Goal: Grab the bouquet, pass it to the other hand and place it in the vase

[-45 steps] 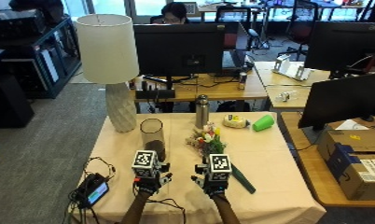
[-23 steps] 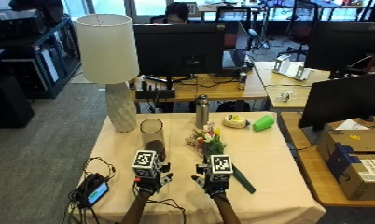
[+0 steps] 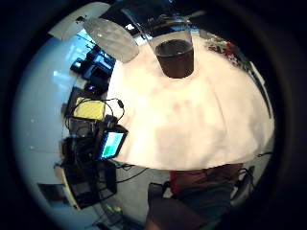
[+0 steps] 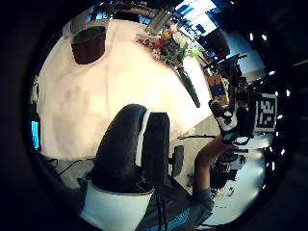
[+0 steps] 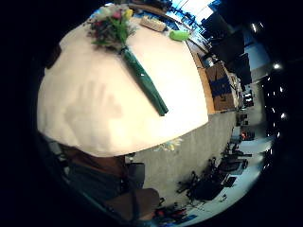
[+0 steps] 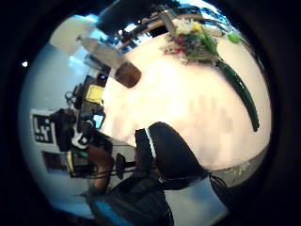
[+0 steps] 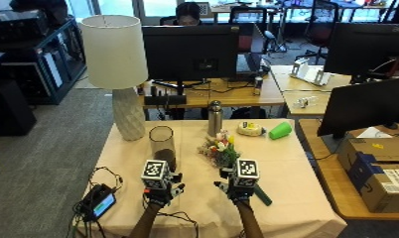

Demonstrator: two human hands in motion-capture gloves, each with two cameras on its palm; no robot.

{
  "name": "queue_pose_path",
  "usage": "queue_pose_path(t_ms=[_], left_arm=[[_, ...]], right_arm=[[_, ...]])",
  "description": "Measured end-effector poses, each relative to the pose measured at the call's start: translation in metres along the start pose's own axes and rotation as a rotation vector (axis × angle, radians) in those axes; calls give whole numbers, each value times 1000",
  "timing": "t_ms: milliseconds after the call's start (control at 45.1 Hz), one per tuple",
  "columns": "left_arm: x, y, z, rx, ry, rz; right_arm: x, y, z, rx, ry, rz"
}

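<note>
both gloved hands hover low over the near part of the cloth-covered bench (image 7: 299, 198), side by side and apart, neither touching anything. the left hand (image 7: 161, 191) has its grip relaxed and holds nothing; the palm views show only bare cloth below it. the right hand (image 7: 239, 189) also holds nothing, its grip slack above the cloth. the bouquet (image 7: 221, 148) lies flat on the bench just ahead of the right hand, flower heads pointing away from the person and its green-wrapped stem (image 7: 260, 195) running back past the outer side of that hand toward the bench edge. the clear glass vase (image 7: 163, 145) stands upright just ahead of the left hand, dark in its lower part, beside the blooms but not touching them. farther ahead of the left hand stands a table lamp (image 7: 117, 69) with a white shade; beyond the bouquet are a metal bottle (image 7: 215, 118), a roll of tape (image 7: 250, 129) and a green cup (image 7: 279, 130) on its side. a small device with a lit screen (image 7: 98, 202) sits at the bench edge, outward of the left hand.
</note>
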State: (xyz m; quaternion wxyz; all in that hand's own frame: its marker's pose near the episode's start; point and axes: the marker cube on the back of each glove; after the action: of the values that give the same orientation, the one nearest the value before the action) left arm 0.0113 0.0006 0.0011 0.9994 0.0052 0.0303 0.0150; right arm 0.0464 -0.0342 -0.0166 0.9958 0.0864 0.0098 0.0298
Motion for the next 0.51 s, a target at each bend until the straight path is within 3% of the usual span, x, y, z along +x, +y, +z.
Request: queue_pose_path(t_ms=[89, 509], left_arm=[[-1, 0, -4, 15, -14, 5], [3, 2, -5, 2, 1, 3]], right_arm=[[15, 8, 12, -139, -58, 33], [123, -18, 70, -235, -161, 253]])
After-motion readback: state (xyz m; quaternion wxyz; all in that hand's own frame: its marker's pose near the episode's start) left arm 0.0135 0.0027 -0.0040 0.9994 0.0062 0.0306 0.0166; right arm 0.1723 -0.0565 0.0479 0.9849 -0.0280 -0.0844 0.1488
